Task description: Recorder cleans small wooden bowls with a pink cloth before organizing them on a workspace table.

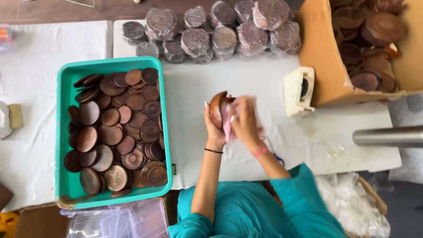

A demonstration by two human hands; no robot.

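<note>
Left hand (214, 128) holds wooden disc (217, 107) on edge, rim upward.

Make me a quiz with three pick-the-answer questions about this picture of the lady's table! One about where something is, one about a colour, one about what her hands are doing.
1. Where is the cardboard box of brown discs?
A. at the top right of the table
B. under the tray
C. in her lap

2. What colour is the tray full of loose wooden discs?
A. red
B. teal green
C. yellow

3. What is the left hand doing?
A. resting flat on the table
B. holding a brown wooden piece up
C. reaching into the tray

Answers:
1 A, the box stands open at the upper right, past the white tape dispenser.
2 B, its rim and walls are teal green.
3 B, its fingers wrap the piece while the right hand, blurred, presses a pink cloth against it.
</note>
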